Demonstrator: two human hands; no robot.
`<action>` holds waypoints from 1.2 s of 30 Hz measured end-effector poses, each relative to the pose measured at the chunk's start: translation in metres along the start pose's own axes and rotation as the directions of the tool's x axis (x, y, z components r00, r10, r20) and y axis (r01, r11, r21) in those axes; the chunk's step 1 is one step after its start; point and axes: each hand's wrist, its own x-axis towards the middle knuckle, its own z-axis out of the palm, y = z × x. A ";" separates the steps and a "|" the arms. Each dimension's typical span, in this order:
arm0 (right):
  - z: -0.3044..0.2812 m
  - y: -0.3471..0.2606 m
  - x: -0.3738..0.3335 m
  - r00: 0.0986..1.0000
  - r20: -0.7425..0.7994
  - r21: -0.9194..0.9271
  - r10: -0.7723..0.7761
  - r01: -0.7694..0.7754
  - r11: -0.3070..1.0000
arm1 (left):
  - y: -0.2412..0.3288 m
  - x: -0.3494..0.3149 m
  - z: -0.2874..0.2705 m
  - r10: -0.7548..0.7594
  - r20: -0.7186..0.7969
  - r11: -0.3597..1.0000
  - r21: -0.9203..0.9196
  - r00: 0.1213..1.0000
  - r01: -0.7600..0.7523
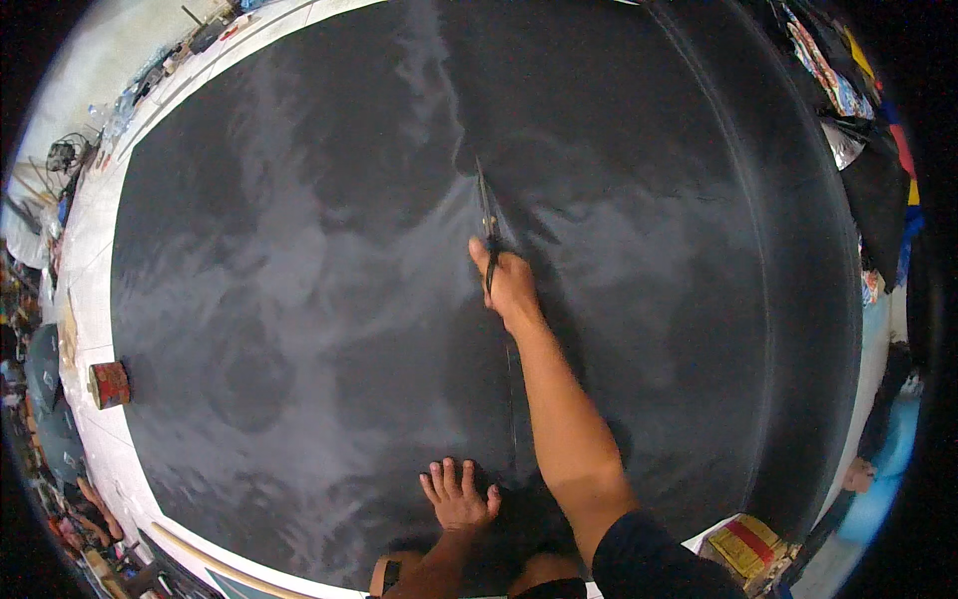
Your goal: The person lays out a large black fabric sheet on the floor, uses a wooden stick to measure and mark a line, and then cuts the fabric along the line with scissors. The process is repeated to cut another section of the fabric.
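Note:
A wide sheet of black material lies spread flat over most of the floor. My right hand reaches out to its middle and grips a pair of scissors, whose blades point away from me at the sheet. A thin cut line runs through the material from beneath my right forearm back toward me. Around the blades the sheet puckers slightly. Nearer to me, my left hand lies flat on the sheet, left of the cut, fingers spread and holding nothing.
A red can stands at the sheet's left edge. At the lower right corner sits a yellow and red container. Assorted clutter lines the left wall, including a small fan-like object. Dark and coloured sheets lie heaped at right.

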 end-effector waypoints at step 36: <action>0.016 -0.088 0.152 0.999 -0.040 0.027 -0.012 0.013 1.000 | -0.022 0.467 -0.037 -0.158 -0.077 0.986 0.046 0.984 0.162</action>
